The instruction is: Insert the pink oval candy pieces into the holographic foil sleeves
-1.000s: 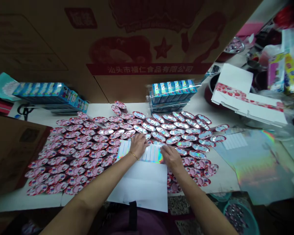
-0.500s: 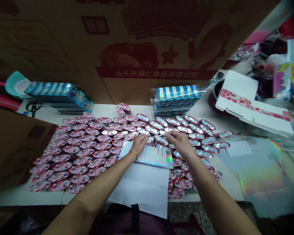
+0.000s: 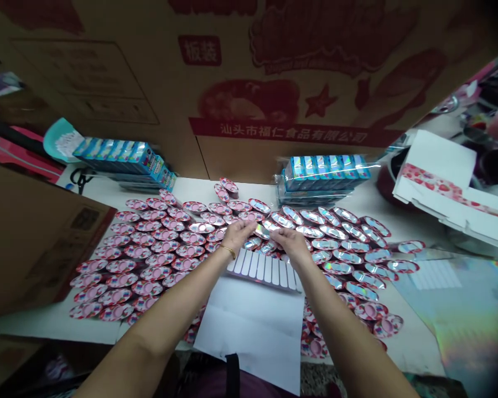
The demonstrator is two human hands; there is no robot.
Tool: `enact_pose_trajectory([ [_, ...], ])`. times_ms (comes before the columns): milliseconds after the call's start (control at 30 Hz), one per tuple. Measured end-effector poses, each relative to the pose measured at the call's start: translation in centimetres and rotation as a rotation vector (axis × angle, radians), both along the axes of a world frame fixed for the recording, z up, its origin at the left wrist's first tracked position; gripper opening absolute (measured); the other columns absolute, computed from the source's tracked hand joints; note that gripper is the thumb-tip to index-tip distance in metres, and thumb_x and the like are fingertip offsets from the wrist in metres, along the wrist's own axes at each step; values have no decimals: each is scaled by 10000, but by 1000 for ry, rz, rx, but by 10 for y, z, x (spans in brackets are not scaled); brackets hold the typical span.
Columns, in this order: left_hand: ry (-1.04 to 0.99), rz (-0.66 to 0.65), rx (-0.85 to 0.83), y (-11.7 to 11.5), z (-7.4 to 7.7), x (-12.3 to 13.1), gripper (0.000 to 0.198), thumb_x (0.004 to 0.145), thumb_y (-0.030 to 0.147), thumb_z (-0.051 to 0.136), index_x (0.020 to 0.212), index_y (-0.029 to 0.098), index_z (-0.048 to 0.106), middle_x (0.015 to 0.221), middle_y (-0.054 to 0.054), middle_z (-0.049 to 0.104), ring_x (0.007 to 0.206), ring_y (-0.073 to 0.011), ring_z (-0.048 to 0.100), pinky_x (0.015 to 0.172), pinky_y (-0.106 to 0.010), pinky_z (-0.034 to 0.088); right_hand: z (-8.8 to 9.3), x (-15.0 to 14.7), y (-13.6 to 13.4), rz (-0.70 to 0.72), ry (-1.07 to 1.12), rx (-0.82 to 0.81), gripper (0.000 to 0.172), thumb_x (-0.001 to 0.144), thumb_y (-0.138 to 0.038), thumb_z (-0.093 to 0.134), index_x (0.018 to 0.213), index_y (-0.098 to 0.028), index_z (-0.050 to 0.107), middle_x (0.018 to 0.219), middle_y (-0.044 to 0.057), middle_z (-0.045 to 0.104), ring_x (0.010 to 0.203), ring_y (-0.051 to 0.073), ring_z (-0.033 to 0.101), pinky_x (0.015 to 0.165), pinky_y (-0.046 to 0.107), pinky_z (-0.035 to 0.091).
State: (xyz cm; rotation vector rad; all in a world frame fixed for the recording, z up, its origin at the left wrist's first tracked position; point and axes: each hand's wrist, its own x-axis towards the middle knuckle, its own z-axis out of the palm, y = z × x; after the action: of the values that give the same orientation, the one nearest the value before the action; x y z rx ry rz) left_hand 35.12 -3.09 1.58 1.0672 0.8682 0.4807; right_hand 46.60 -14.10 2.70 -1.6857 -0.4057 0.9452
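Foil strip pinched between left hand and right hand, both closed on it, held just above oval pink trays. Holographic sheet lies just below, overlapping white paper.

I can't make out the full shape of the narrow silver sliver of holographic foil, because the left hand and right hand cover much of it. The plain white paper sheet runs off my bottom edge and hides whatever pink oval foil-topped trays lie beneath it. The rainbow holographic sheet and white strawberry-printed carton are cut off at right, while the dark cluttered heap beyond blurs past recognition. Print on the blue shrink-wrapped boxes is too small to read.
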Motion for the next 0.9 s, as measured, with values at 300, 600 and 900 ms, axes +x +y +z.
enact_pose_trajectory([
  [300,92,20,66,34,-13,-1,381,592,437,670,775,106,627,557,1,580,477,-69,483,468,-187,369,-25,5,47,54,-256,-74,257,581,-401,608,599,-145,588,436,-38,487,408,76,395,419,200,301],
  [600,432,33,591,58,-37,11,283,653,159,588,935,155,605,612,24,590,593,-102,542,630,-222,426,-29,15,72,140,-647,-307,165,657,-301,547,660,-168,644,616,8,627,584,125,540,559,216,370],
  [900,725,-52,866,45,-29,22,319,719,165,508,1032,203,556,774,-15,634,741,-144,570,713,-237,410,-16,17,83,271,-959,-567,187,729,-226,469,749,-195,652,779,60,663,760,172,582,662,243,369],
])
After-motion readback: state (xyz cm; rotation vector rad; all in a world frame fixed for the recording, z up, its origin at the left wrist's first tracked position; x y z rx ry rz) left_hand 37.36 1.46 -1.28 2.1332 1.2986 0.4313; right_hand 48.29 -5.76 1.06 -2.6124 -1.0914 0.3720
